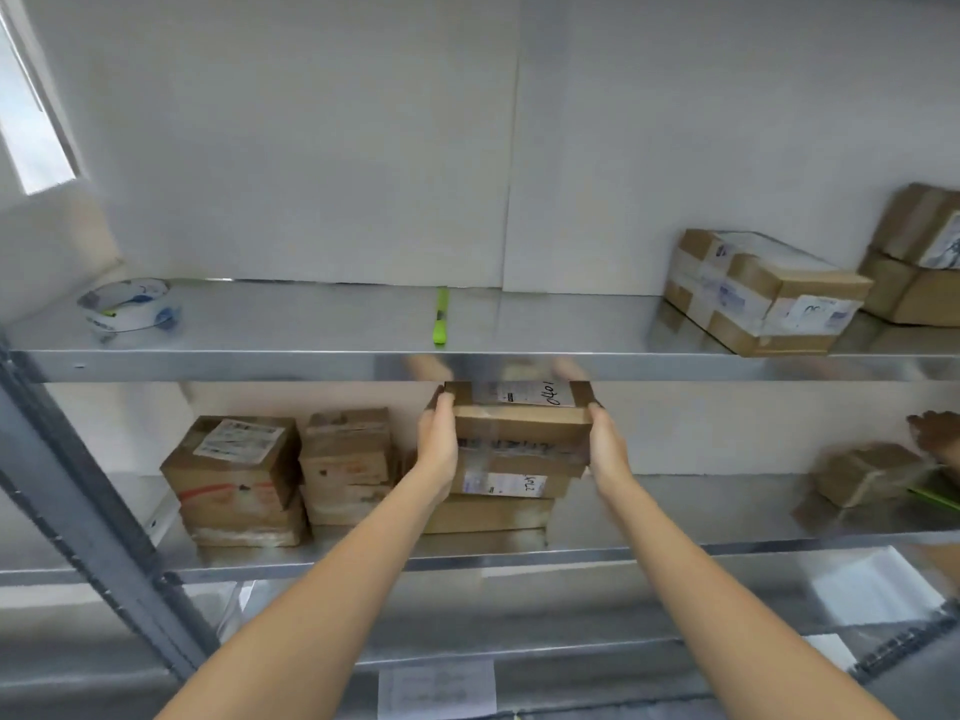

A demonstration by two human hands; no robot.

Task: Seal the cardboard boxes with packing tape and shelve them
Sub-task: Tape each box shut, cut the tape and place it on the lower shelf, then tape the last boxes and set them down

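head view — hands (439,444) grip box (521,414)

- Metal shelving unit (208,363) spans the view, two galvanised tiers.
- White panelled wall (311,148) behind, seam at 12 o'clock.
- Window (31,122) at 10 o'clock, bright daylight.
- Grey upright post (78,485) at 8 o'clock.

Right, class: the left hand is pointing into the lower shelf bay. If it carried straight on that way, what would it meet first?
The left hand grips the side of the top box and points into the bay. Beyond its fingertips the path looks free up to the pale back wall, though depth is hard to judge here.
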